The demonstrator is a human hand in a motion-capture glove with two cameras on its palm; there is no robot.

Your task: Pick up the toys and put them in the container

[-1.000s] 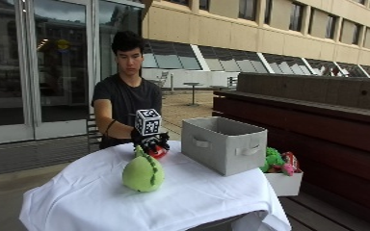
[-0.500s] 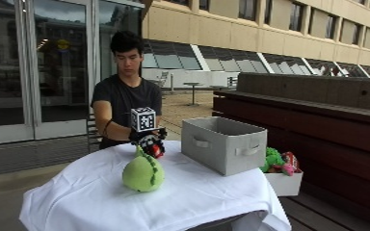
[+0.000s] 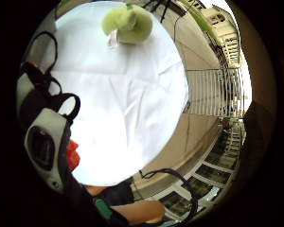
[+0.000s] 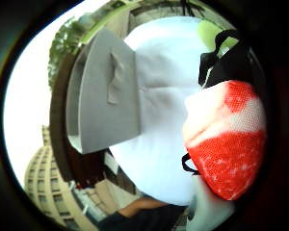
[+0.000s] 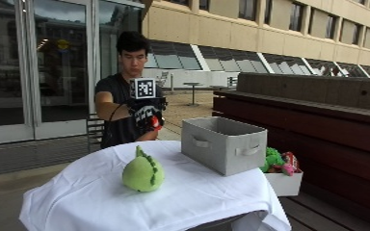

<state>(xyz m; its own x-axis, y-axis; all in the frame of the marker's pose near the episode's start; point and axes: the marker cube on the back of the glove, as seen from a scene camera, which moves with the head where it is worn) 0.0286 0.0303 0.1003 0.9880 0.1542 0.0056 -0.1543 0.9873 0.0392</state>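
My gloved right hand [image 5: 146,117] is raised above the far side of the table and grips a red and white soft toy [image 5: 155,123], which fills much of the thumb side palm view [image 4: 226,139]. A green plush dinosaur [image 5: 142,172] sits on the white tablecloth [image 5: 191,192] near the front, also seen in the little finger side palm view [image 3: 128,22]. The grey fabric container [image 5: 223,143] stands open on the right part of the table, to the right of my hand [image 4: 103,91].
A small white box [image 5: 283,182] with more plush toys [image 5: 276,161] sits off the table's right edge on a wooden bench [image 5: 339,192]. The person's bare arm [image 3: 137,211] shows below the table edge. The table is round.
My hand has risen higher above the table with the red and white toy in it, and shifted a little toward the container. The green dinosaur has stayed in place.
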